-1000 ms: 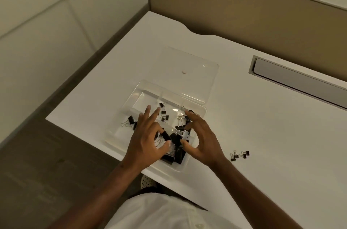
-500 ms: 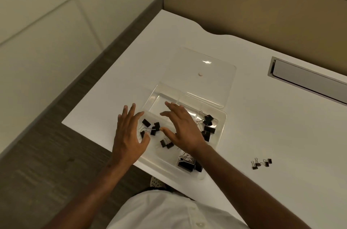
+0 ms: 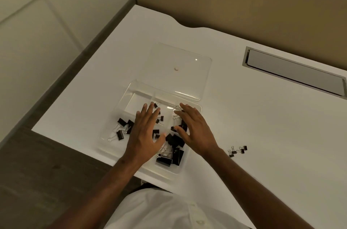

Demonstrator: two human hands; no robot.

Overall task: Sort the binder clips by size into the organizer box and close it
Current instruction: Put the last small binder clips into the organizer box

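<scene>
The clear plastic organizer box (image 3: 120, 101) lies open on the white desk (image 3: 262, 135), close to the desk's near edge, and this box is the landmark for all places below. Its transparent flat lid (image 3: 180, 71) lies folded back on the far side of the box. Inside the box, black metal binder clips (image 3: 173, 149) are spread over several compartments: a heap of larger ones in the near right compartment, a few medium ones (image 3: 123, 128) at the left side, smaller ones in the middle.

The left hand (image 3: 146, 135) is over the middle of the box with straight, spread fingers and holds nothing. The right hand (image 3: 193, 131) is over the right part of the box, fingers also spread and relaxed, and it grips no clip as far as one can see.

Four small black clips (image 3: 237, 151) lie loose on the desk, to the right of the box and well apart from it. The right hand is clearly nearer to them, so probably that hand should fetch them.
</scene>
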